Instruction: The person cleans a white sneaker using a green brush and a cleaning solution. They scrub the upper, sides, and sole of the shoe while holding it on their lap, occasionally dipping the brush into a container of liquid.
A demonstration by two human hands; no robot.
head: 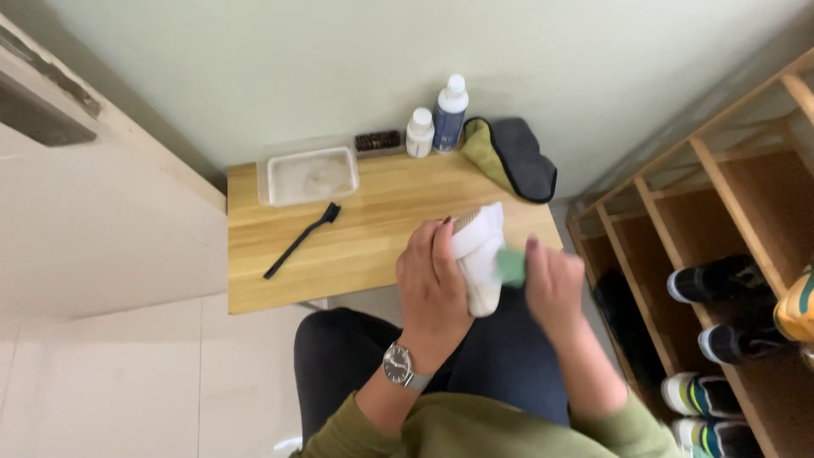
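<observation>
left hand (434,276) wrapped around a white shoe (480,254), fingers curled over its side, thumb side hidden behind it; firm grip, not spread; wristwatch (398,365) on that wrist; right hand (553,284) blurred, fingers closed on a small green cloth (511,266), cloth pressed against the shoe's right side; exact finger positions on the right can't be made out through the blur; shoe sits between the two hands, held up over the person's lap and the near edge of the wooden table (356,254), toe end pointing toward the wall, tan sole (465,223) showing at the far end; shoe not resting on the table as far as visible; on the table, well left of the hands: black long-handled brush (301,240) lying diagonal; beyond it a clear plastic tub (310,175) with cloudy liquid; along the wall: dark bristle brush (378,141), small white bottle (420,132), taller blue bottle with white cap (450,114), folded grey and olive cloth (513,157) at the right corner; wooden shoe rack (729,220) to the right, several trainers (716,280) on its shelves
</observation>
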